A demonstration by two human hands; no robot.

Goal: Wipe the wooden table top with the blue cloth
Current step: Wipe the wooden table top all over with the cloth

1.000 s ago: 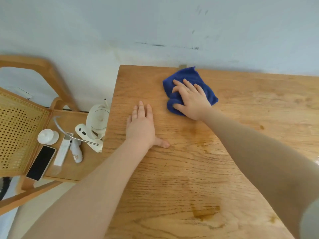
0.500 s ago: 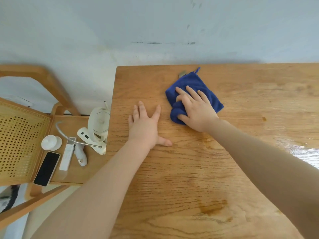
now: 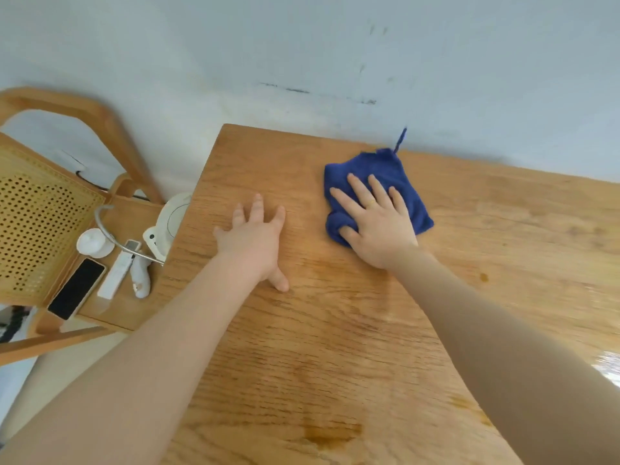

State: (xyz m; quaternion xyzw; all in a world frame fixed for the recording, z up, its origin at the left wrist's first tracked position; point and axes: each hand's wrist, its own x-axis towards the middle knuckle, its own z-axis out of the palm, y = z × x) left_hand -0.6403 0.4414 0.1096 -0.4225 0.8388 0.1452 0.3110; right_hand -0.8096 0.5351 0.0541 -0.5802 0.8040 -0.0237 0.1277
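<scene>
While the wipe is on, the table fills most of what I can see, its far edge against the wall. Off the left edge sits a chair with a phone and a few white gadgets on its seat. On the table, the cloth lies bunched near the far edge, roughly midway along what I can see, its little loop poking past the edge toward the wall. Right hand on top of it, fingers stretched flat and pressing, thumb tucked against the near fold — pressing, not clutching. Left hand is spread flat on bare wood nearer the far-left corner, holding nothing, bracing.

Trouble, I'd say, lies with that bunching: a crumpled cloth covers a narrow strip, so streaks could be missed, and the darker patches toward the near edge look untouched. A push too far back could shove the cloth off the far edge. A broad sweep leftward might meet the braced hand.
</scene>
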